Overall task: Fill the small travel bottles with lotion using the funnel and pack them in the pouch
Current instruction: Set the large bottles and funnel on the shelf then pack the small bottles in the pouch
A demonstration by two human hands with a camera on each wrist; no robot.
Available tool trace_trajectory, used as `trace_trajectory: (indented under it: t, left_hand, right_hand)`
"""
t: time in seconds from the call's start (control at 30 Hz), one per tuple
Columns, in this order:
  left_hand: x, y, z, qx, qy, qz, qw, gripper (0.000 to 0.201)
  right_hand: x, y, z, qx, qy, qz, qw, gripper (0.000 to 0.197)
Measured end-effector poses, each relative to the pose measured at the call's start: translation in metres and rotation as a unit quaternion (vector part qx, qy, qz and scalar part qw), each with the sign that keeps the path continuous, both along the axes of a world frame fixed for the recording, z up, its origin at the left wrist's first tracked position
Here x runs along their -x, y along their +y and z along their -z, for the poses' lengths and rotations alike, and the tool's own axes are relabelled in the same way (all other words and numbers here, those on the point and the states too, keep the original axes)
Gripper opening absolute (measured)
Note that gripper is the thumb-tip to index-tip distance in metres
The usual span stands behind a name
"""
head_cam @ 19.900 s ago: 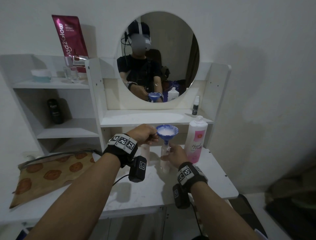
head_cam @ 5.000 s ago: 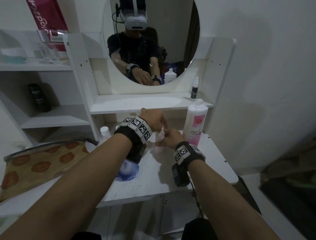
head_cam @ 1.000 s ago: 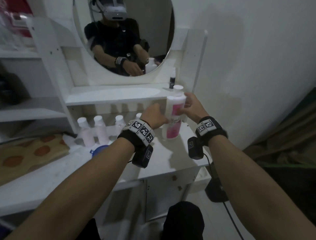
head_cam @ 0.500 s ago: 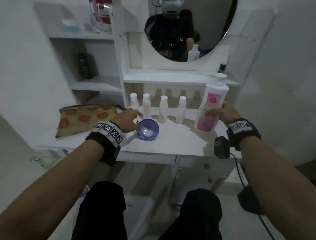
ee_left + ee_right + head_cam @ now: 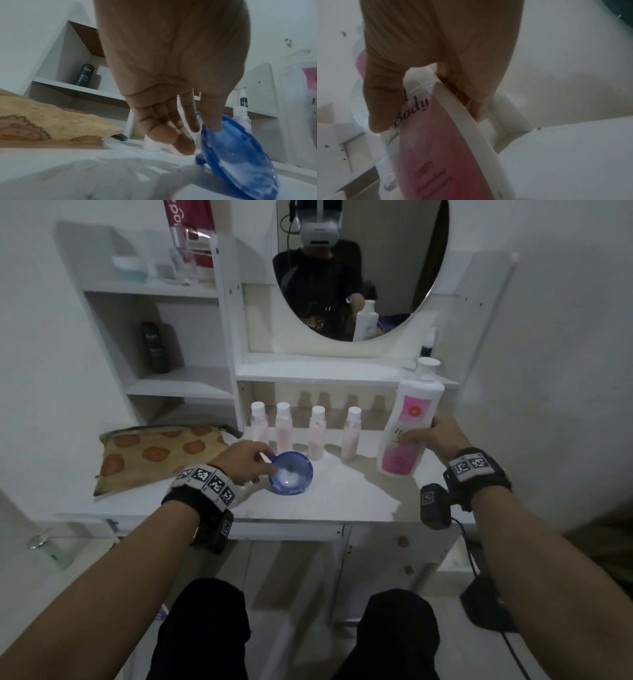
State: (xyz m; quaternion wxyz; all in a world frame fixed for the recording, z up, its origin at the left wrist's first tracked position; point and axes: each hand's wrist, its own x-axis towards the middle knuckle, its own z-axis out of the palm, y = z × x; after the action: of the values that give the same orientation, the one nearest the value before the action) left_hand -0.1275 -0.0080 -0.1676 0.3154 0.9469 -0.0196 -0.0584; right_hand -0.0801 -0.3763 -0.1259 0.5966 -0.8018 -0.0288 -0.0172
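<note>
White table (image 5: 342, 498) is where the slippery blue funnel (image 5: 291, 473) lies, pinched at its rim by the left hand (image 5: 245, 462). The heavy lotion bottle (image 5: 407, 429) is gripped round its middle by the right hand (image 5: 442, 434).

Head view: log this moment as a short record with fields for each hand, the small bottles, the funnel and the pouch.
left hand: pinches the rim of the funnel
right hand: grips the lotion bottle, which is tilted, base at the tabletop
small bottles: four, capped, upright in a row at the back of the table, pinkish contents
funnel: blue, tipped on its side on the table, white lotion inside
pouch: tan with orange rounds, lying left of the bottles; no bottles seen in it
</note>
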Motion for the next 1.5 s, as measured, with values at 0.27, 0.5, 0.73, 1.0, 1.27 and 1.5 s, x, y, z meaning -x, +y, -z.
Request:
trace_trajectory:
  t: [0.27, 0.5, 0.73, 1.0, 1.27, 1.5]
  left_hand:
    - [0.0, -0.005, -0.004, 0.028, -0.044, 0.016, 0.999, 0.009]
    - [0.003, 0.001, -0.021, 0.07, -0.006, 0.037, 0.997, 0.007]
    - [-0.008, 0.002, -0.09, 0.155, -0.024, 0.018, 0.988, 0.008]
    - [-0.081, -0.001, -0.169, 0.202, -0.075, -0.057, 0.975, 0.009]
    - [-0.147, 0.0, -0.149, 0.234, -0.077, -0.103, 0.964, 0.008]
    - [-0.171, 0.007, -0.132, 0.212, -0.082, -0.109, 0.968, 0.005]
  right_hand:
    - [0.005, 0.008, -0.036, 0.012, -0.015, -0.034, 0.999, 0.044]
    - [0.007, 0.008, -0.055, -0.005, -0.014, -0.027, 1.0, 0.047]
    - [0.001, 0.015, -0.095, -0.006, -0.041, -0.022, 0.999, 0.047]
    - [-0.062, 0.039, -0.155, 0.022, -0.104, 0.009, 0.994, 0.034]
    - [-0.129, 0.052, -0.152, 0.02, -0.11, 0.047, 0.993, 0.041]
    - [-0.154, 0.057, -0.137, 0.009, -0.092, 0.048, 0.995, 0.035]
